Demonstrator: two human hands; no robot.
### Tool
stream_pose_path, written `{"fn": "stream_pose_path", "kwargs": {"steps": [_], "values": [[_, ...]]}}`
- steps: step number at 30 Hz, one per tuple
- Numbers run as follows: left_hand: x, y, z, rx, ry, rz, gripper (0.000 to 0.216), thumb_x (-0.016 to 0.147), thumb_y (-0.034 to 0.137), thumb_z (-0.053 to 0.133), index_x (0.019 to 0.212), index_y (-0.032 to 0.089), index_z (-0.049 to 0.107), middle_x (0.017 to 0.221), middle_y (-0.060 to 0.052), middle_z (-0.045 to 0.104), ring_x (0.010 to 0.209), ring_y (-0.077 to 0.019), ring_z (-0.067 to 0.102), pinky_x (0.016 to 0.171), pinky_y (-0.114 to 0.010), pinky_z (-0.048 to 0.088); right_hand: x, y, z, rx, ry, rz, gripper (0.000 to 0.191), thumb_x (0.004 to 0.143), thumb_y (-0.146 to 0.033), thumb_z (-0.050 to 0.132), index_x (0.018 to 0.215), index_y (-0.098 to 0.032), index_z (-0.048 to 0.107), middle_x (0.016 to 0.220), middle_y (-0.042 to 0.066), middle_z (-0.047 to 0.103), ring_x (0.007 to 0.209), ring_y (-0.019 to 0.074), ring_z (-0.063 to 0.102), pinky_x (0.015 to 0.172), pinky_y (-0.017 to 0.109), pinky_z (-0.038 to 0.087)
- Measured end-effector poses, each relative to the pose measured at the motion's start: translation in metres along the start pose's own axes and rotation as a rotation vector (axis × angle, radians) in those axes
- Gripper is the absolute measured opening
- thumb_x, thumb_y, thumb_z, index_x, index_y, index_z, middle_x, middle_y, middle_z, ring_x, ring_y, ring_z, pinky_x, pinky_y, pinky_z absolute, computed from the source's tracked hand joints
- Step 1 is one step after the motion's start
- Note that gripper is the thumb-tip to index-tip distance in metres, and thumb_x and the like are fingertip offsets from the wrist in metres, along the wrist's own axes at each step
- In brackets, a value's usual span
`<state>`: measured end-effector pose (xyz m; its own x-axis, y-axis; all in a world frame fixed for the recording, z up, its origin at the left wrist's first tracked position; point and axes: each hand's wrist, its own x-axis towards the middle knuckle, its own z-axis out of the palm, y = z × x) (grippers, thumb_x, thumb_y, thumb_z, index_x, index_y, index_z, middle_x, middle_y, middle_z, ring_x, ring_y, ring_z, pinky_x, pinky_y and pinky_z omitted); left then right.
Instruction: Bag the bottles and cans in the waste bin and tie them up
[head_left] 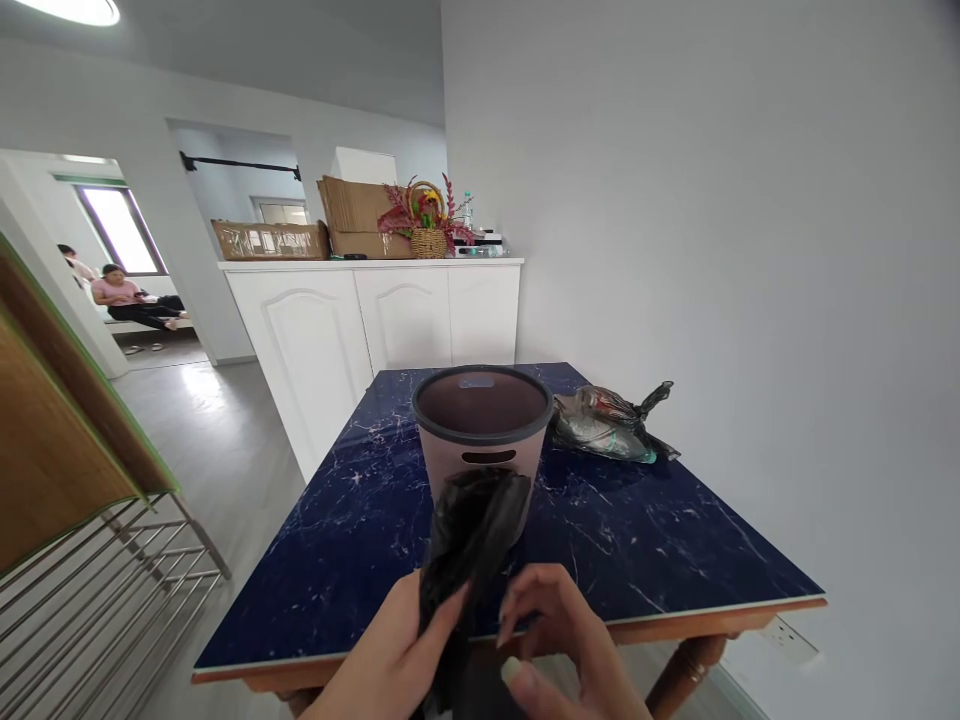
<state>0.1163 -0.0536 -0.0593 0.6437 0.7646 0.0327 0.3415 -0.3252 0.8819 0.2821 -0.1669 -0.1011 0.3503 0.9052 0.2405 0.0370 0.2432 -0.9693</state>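
My left hand (401, 650) is closed around a black plastic bag (480, 530), which bunches up in front of the bin and hangs down below the table's edge. Close by on the right, my right hand (562, 635) has its fingers curled and apart, with nothing visible between them. Just beyond the bag stands an upright pinkish-brown trash bin (450, 450) with a dark rim and a slot handle; the bag covers part of its front. To the right of the bin lies a knotted, filled dark see-through bag (607, 425).
Both bin and knotted bag rest on a table with a blue marbled top (337, 560). A white cabinet (307, 350) behind it bears cardboard boxes (360, 215) and a flower basket (429, 242). A metal rack (150, 590) stands left. People sit in the far room.
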Motion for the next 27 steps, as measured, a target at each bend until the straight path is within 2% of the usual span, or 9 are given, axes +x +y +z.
{"fn": "stream_pose_path", "kwargs": {"steps": [4,9,12,15,18,20,22,25,27], "values": [[-0.007,0.008,-0.004,0.032,-0.095,0.110,0.045,0.102,0.061,0.055,0.115,0.024,0.078,0.113,-0.007,0.080,0.106,-0.0281,0.072,0.100,-0.034,0.059,0.015,-0.013,0.009,-0.062,-0.031,0.082,0.057,0.092,-0.076,0.064,0.108,-0.022,0.073,0.095,0.008,0.071,0.089,0.0234,0.069,0.073,0.028,0.056],[-0.001,-0.037,-0.048,-0.014,0.220,-0.136,0.064,0.088,0.080,0.060,0.092,0.019,0.077,0.094,-0.008,0.080,0.097,-0.0345,0.075,0.084,-0.041,0.065,0.019,-0.016,-0.001,0.142,0.003,0.142,0.048,0.094,-0.072,0.066,0.092,-0.024,0.067,0.080,0.001,0.057,0.079,0.0189,0.060,0.071,0.026,0.055],[0.010,-0.051,-0.080,-0.113,0.243,-0.156,0.063,0.087,0.081,0.061,0.104,0.021,0.075,0.101,-0.009,0.080,0.103,-0.0352,0.076,0.089,-0.045,0.065,0.020,-0.018,-0.012,0.228,0.006,0.161,0.046,0.094,-0.069,0.068,0.083,-0.024,0.062,0.080,-0.001,0.049,0.073,0.0155,0.051,0.066,0.023,0.050],[0.017,-0.044,-0.093,-0.007,0.510,0.006,0.059,0.089,0.071,0.066,0.128,0.026,0.065,0.123,-0.010,0.076,0.118,-0.0337,0.072,0.098,-0.046,0.062,0.025,-0.020,-0.015,0.156,-0.013,0.117,0.045,0.097,-0.065,0.066,0.080,-0.023,0.061,0.082,-0.001,0.048,0.075,0.0152,0.046,0.068,0.023,0.046],[0.016,-0.027,-0.084,0.201,0.792,0.207,0.056,0.093,0.062,0.064,0.137,0.027,0.056,0.135,-0.012,0.068,0.121,-0.0330,0.069,0.093,-0.043,0.062,0.031,-0.022,-0.012,0.085,-0.069,0.026,0.045,0.102,-0.063,0.061,0.082,-0.023,0.061,0.082,-0.001,0.048,0.077,0.0156,0.045,0.072,0.025,0.043],[0.012,-0.016,-0.074,0.322,0.754,0.268,0.051,0.096,0.057,0.063,0.138,0.028,0.056,0.140,-0.012,0.064,0.121,-0.0328,0.068,0.081,-0.038,0.063,0.033,-0.024,-0.009,0.079,-0.115,0.007,0.043,0.104,-0.061,0.059,0.083,-0.023,0.061,0.082,-0.001,0.047,0.076,0.0154,0.044,0.072,0.025,0.042],[0.010,-0.010,-0.065,0.434,0.583,0.334,0.052,0.094,0.056,0.068,0.138,0.031,0.059,0.142,-0.012,0.063,0.122,-0.0342,0.066,0.075,-0.036,0.062,0.033,-0.027,-0.006,0.096,-0.143,0.008,0.041,0.104,-0.059,0.060,0.084,-0.024,0.061,0.083,-0.001,0.048,0.077,0.0154,0.044,0.072,0.025,0.041],[0.016,-0.009,-0.058,0.570,0.330,0.456,0.053,0.089,0.056,0.075,0.135,0.032,0.066,0.138,-0.011,0.068,0.125,-0.0366,0.064,0.095,-0.045,0.058,0.032,-0.032,-0.007,0.144,-0.177,0.016,0.040,0.103,-0.058,0.063,0.084,-0.024,0.061,0.083,-0.002,0.048,0.075,0.0147,0.042,0.070,0.025,0.038],[0.025,-0.011,-0.058,0.632,0.295,0.510,0.032,0.094,0.049,0.070,0.119,0.028,0.073,0.124,-0.009,0.075,0.121,-0.0353,0.065,0.102,-0.049,0.052,0.029,-0.037,-0.010,0.200,-0.191,0.052,0.041,0.101,-0.059,0.065,0.083,-0.023,0.060,0.082,-0.002,0.045,0.072,0.0142,0.039,0.068,0.026,0.036]]}}
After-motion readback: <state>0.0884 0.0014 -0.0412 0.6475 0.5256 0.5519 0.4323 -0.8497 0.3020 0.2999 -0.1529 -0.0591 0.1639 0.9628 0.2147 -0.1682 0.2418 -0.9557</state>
